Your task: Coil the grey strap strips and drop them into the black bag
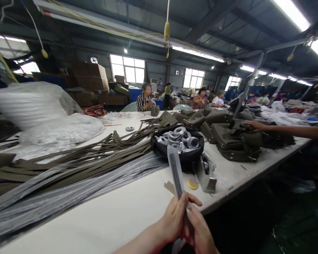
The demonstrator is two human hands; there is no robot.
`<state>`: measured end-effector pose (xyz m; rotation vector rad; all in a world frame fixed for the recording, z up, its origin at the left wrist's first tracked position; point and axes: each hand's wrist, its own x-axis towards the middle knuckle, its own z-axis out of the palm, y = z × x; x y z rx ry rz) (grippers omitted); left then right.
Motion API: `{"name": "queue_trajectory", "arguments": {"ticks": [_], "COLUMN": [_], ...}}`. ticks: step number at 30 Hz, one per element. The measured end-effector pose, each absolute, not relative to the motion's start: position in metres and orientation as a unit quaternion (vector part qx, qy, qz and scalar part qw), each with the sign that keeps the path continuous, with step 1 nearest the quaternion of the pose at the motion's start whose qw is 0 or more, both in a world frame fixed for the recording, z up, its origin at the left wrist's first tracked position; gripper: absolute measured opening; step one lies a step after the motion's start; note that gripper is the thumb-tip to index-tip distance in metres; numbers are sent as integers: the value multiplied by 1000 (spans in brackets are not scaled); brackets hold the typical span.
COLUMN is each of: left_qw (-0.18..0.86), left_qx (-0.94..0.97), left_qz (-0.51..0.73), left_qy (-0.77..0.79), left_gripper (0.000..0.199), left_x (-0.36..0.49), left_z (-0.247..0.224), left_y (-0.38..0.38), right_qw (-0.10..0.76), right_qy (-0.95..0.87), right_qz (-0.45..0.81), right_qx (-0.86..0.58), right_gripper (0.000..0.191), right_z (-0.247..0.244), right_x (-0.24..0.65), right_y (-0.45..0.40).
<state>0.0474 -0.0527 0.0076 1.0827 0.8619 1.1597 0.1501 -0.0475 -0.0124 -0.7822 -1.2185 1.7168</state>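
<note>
My left hand [175, 216] and my right hand [198, 225] meet at the lower centre, both closed round a long dark strap in a clear plastic sleeve [175, 171]. The strap's far end points up and away, over the near rim of a black bowl-like container [163, 151]. Coiled pieces in clear wrap [178, 135] fill that container. Just right of the strap, on the white table [116, 211], lie a round yellow object [192, 183] and a tape dispenser [207, 174].
Olive straps [95, 167] and plastic-wrapped straps [76, 187] stretch across the left. Olive bags [228, 135] are piled at the right, where another person's hand [255, 126] reaches in. White wrapped material [37, 106] stands at the left. Several people sit or stand farther back.
</note>
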Motion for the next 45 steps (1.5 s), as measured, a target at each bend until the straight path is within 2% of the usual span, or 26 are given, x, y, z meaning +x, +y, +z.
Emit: {"name": "queue_trajectory", "arguments": {"ticks": [4,7,10,12,15,19,25,29,32,38,41,43,45], "left_qw": [620,615,612,572,531,511,497,583,658,668,713,776,836], "left_qx": [507,527,479,426,380,404,424,414,400,428,366,336,330], "left_qz": [472,470,537,614,668,660,627,559,513,534,534,452,319], "left_qy": [368,350,328,339,357,374,425,419,379,292,271,286,300], "left_gripper": [55,45,39,36,40,42,50,62,63,57,70,74,74], "left_x": [45,39,31,28,29,41,52,56,58,23,-15,-35,-46], "left_z": [-1,2,12,18,24,25,20,4,-10,3,18,22,18], "left_y": [-57,-61,-58,-51,-42,-43,-53,-54,-53,-45,-32,-23,-16], "right_qw": [422,384,376,382,376,369,417,449,428,407,359,310,272], "right_qy": [-396,-418,-455,-476,-521,-551,-526,-509,-497,-513,-595,-677,-758], "right_qz": [733,735,717,696,669,664,664,643,660,671,607,538,456], "right_qx": [-358,-371,-370,-378,-374,-344,-330,-356,-365,-347,-386,-396,-379], "right_gripper": [61,59,53,51,51,50,47,55,54,35,33,30,27], "right_z": [-17,-18,-20,-21,-23,-23,-21,-16,-16,-19,-13,-6,2], "right_x": [152,154,155,154,150,146,144,145,148,173,197,212,224], "right_y": [-44,-40,-39,-41,-46,-49,-50,-49,-46,-30,-22,-17,-13]}}
